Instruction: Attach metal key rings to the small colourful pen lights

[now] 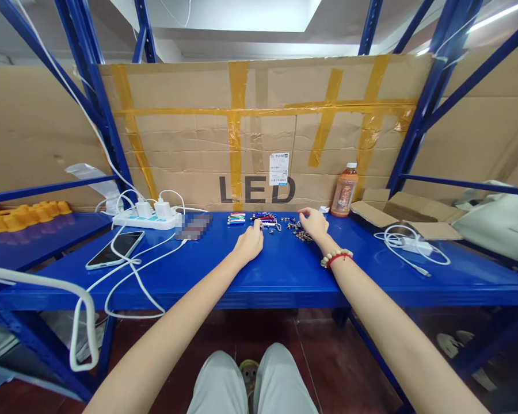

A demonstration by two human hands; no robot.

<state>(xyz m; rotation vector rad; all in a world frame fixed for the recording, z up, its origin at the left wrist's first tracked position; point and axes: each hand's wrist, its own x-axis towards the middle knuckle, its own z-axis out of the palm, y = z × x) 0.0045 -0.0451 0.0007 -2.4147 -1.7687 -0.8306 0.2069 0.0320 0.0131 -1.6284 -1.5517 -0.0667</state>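
My left hand (250, 241) rests on the blue table with its fingers pinched together at the near side of some small coloured tubes (265, 218); whatever is between the fingertips is too small to name. To its left lies a neat row of slim coloured metal tubes (236, 218). My right hand (314, 224), with a beaded bracelet at the wrist, reaches over a pile of small metal parts (303, 236). Its fingers are bent downward, and their tips are partly hidden. A small metal clip (278, 226) lies between the hands.
At the left are a white power strip (149, 220) with chargers, a phone (114, 250) and loose white cables. An orange drink bottle (344, 192) stands at the back right, beside an open cardboard box (392, 215) and a coiled white cable (414, 246). A cardboard wall (190, 149) closes the back.
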